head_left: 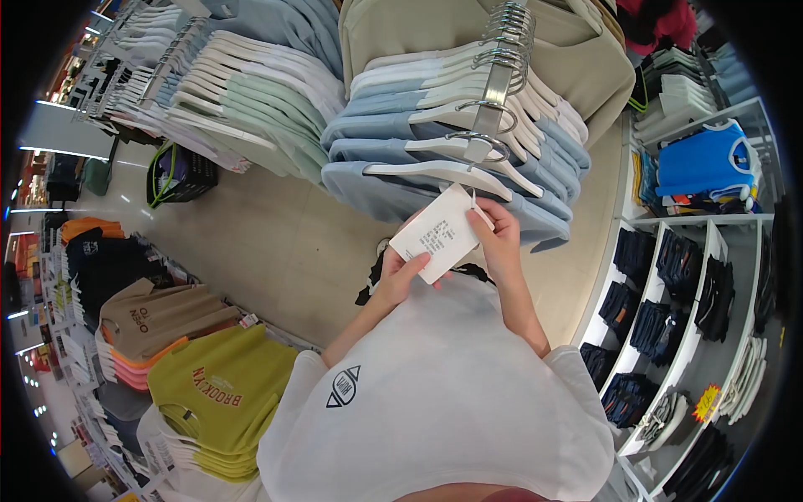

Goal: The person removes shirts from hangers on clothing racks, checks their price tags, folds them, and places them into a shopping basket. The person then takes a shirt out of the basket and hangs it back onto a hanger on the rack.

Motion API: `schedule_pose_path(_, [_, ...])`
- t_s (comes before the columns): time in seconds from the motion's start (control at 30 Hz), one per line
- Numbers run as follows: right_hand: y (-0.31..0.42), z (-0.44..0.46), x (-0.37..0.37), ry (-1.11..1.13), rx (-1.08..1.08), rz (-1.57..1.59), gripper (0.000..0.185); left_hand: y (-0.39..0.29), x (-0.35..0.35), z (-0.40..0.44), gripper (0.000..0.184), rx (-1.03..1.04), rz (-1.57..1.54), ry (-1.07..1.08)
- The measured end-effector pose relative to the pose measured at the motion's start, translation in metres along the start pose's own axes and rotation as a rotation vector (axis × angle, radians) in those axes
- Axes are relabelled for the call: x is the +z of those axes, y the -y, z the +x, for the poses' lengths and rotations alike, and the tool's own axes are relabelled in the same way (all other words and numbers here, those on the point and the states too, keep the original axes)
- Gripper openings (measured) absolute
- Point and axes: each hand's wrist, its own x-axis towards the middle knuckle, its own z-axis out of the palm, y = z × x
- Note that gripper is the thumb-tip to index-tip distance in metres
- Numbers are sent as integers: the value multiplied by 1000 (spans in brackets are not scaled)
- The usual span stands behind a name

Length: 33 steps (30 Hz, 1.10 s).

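Just in front of the flat silver metal rail: white rectangular printed paper tag. Left hand, fingers nearly closed, pinches its left side; right hand likewise, its right. Light-blue fabric tops hang from rail.

A yellow-green BROOKLYN shirt hangs near a tan shirt; folded jeans sit on shelves

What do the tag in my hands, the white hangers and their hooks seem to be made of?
Tag: likely card or stiff paper, matte white, flat with crisp printed text.
Hangers: probably plastic, smooth and evenly white; painted wood can't be ruled out.
Hooks: metal by the look, silvery, polished, with bright glints.
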Motion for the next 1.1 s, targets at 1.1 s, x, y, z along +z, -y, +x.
schedule_pose_path(1.1, [-9,-9,35,4,-27,90,36,-11,-17,-12,65,-9,-9,154])
